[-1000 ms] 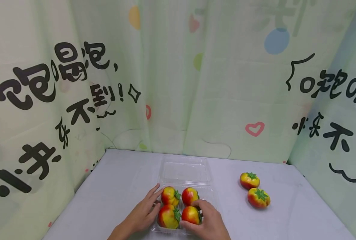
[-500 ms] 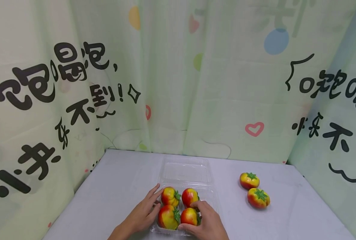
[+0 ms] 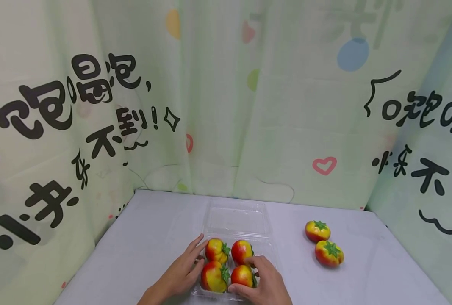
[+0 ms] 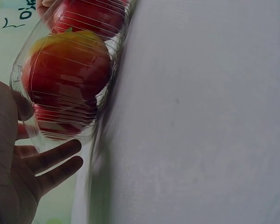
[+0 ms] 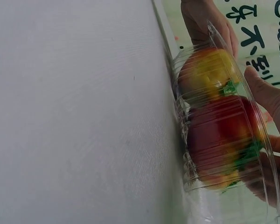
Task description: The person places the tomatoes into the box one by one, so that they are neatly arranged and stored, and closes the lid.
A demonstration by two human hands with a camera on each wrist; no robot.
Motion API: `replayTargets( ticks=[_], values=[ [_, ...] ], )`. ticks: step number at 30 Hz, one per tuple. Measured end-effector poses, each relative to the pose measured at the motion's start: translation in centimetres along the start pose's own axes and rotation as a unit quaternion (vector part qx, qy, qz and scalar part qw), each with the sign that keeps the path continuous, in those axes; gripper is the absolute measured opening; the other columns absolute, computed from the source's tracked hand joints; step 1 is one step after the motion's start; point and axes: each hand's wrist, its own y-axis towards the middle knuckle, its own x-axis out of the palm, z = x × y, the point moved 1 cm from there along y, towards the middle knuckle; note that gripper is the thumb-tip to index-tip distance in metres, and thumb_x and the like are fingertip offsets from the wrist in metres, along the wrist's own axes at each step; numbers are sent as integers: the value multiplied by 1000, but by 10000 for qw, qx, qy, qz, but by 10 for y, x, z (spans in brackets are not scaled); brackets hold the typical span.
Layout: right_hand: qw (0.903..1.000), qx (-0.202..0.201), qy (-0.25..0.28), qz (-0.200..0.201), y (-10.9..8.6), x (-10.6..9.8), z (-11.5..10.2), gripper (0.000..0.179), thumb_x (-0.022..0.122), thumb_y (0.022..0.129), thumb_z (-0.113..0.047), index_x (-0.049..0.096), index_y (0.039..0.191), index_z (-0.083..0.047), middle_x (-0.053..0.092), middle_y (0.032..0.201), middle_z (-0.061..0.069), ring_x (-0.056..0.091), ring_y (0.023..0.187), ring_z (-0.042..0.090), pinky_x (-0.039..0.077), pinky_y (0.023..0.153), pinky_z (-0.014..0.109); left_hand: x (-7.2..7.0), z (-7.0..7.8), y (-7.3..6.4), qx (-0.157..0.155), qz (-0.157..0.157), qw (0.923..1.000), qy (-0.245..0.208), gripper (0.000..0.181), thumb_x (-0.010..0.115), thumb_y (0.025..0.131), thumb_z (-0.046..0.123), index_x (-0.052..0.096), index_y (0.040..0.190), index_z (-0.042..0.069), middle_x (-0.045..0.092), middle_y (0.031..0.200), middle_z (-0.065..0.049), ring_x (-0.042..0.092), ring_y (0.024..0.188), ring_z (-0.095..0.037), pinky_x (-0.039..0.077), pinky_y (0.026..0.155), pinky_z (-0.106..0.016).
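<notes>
Near the front of the table, a clear plastic clamshell box [image 3: 218, 293] lies with its lid [image 3: 236, 217] folded back. Several red-and-yellow tomatoes with green leafy tops sit in its base in two rows. My right hand [image 3: 265, 277] grips the front right tomato [image 3: 242, 275] between thumb and fingers. Behind it is the back right tomato [image 3: 242, 250]. On the left side, my left hand [image 3: 181, 269] rests along the box wall with fingers extended, beside the back left tomato [image 3: 215, 249] and the front left tomato [image 3: 212, 276]. The left wrist view shows the left fingers [image 4: 56, 158] at the box's outside.
Two more tomatoes lie on the white-covered table [image 3: 153, 224] to the right of the box, one farther back [image 3: 317, 231] and one nearer [image 3: 329, 254]. A pale green curtain [image 3: 226, 106] with black lettering surrounds the table at the back and both sides.
The right hand and the front right tomato have shifted very slightly within the box. The left hand and the other tomatoes hold their places.
</notes>
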Motion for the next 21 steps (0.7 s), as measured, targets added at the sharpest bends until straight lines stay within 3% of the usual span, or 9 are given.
replayTargets(
  ticks=[10,21],
  values=[
    [9999,-47,-60,152,-5,-4,1,67,81,75,-61,64,120,-14,64,114,2,59,99,22,60,89,48,-1,3,-1,-22,-75,9999,-113,54,47,108,25,37,158,5,27,165,-19,65,116,-21,50,104,-53],
    [9972,-83,-216,705,-6,-13,6,59,85,77,-53,67,119,-15,66,116,2,61,102,20,61,86,41,-1,1,-1,39,-1,9999,-101,54,49,107,21,36,158,8,28,165,-18,66,114,-20,53,101,-49]
  ],
)
